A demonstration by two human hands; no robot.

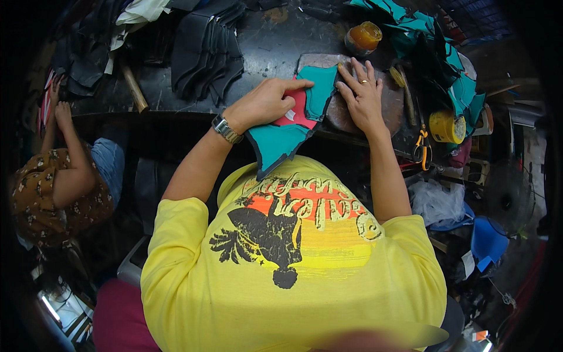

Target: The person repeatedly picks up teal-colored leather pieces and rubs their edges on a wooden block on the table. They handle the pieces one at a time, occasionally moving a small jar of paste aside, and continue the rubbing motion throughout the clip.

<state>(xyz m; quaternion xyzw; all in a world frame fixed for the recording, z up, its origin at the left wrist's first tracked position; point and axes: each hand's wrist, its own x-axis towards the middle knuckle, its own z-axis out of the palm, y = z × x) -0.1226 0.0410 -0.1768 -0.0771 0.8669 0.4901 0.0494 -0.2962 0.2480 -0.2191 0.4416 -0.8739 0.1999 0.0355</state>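
Observation:
A teal cut piece of material with a red lining (275, 141) lies over the edge of a dark workbench (270, 41), partly on a brown stone slab (394, 105). My left hand (264, 104), with a wristwatch, has its fingers curled on the red side and holds the piece down. Flat on the slab, my right hand (363, 94) has its fingers spread and its fingertips press the teal flap's upper right edge. The lower end of the piece hangs toward my yellow shirt.
An amber jar (363, 37) stands behind the slab. A yellow tin (446, 126) and yellow-handled scissors (421, 146) lie right. Teal cut pieces (446, 56) pile at the back right, black ones (205, 53) at the back left, by a wooden handle (135, 89). Another person (58, 188) works at the left.

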